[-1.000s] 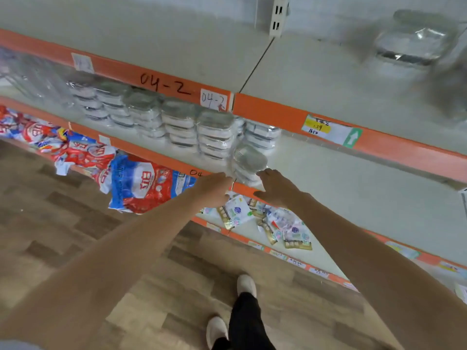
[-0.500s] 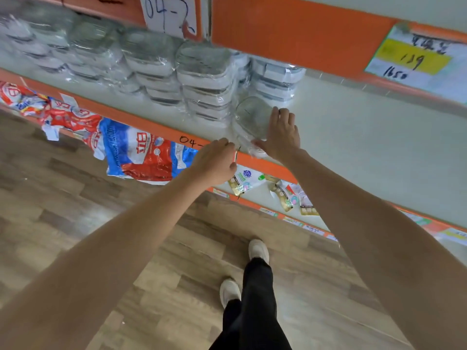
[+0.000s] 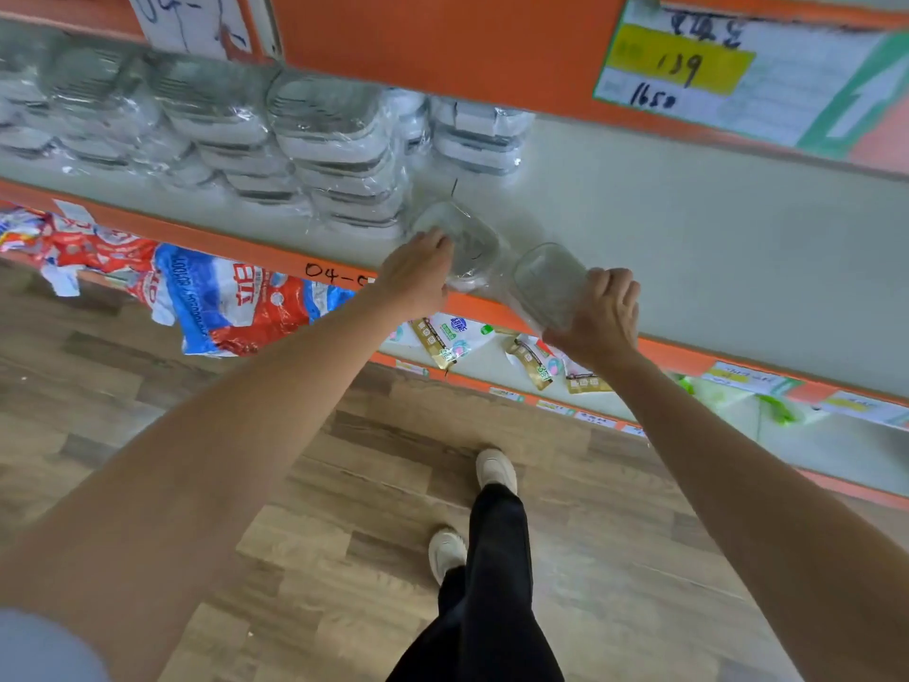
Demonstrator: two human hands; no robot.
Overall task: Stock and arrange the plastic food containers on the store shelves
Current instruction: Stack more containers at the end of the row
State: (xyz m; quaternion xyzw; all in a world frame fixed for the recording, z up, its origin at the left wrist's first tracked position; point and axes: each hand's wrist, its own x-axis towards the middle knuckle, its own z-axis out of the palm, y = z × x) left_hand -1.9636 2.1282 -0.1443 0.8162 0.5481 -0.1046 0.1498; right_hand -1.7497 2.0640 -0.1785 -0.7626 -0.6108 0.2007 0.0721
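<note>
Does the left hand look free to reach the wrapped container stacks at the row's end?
Probably not yet: the left hand grips a clear container at the shelf edge. The nearest wrapped stack sits just beyond, nothing between.

Pale shelf (image 3: 688, 248), orange-edged: wrapped container stacks (image 3: 339, 155), two loose containers (image 3: 548, 283).

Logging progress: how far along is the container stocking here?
Done: wrapped container stacks fill the shelf's left part. In hand: the left hand and right hand each grip a clear container at the front edge beside the last stack. Left: place these two; the shelf to their right is bare.
</note>
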